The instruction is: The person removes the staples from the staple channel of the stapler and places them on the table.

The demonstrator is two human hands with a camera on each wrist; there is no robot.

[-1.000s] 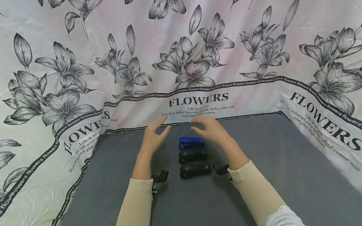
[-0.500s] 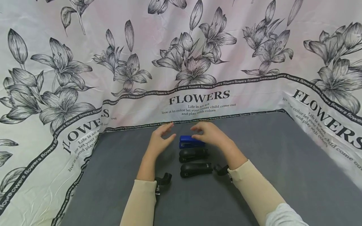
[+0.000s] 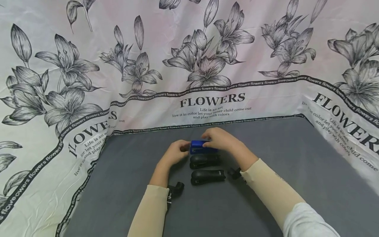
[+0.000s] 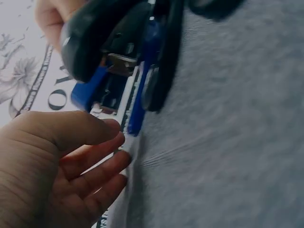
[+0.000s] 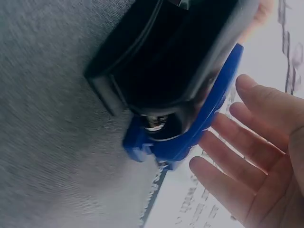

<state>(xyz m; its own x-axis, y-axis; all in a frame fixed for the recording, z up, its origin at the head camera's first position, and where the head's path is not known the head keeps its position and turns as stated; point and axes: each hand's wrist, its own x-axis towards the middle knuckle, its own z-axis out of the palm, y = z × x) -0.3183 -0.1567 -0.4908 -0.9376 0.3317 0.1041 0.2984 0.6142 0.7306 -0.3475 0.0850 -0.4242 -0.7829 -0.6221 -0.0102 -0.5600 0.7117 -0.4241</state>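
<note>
A blue stapler [image 3: 196,144] lies farthest back in a column of three staplers on the grey table. My left hand [image 3: 175,153] is at its left end; in the left wrist view the fingers of this left hand [image 4: 45,156] are loosely bent, with no grip on the blue stapler [image 4: 87,92]. At the other end is my right hand [image 3: 221,139], its thumb in front of the stapler in the head view. The right wrist view has the right hand [image 5: 259,156] with fingers extended beside the blue stapler [image 5: 221,97]; contact is hard to tell.
Closer to me lie a black stapler [image 3: 204,161] and another black stapler [image 3: 208,176], both roughly parallel to the blue one. A flower-printed cloth [image 3: 142,113] hangs behind the grey table surface [image 3: 118,184] and along its sides.
Both hands have come lower and closer to the blue stapler. My left hand has moved right to its left end, while the right hand has shifted slightly. The staplers stay in place.
</note>
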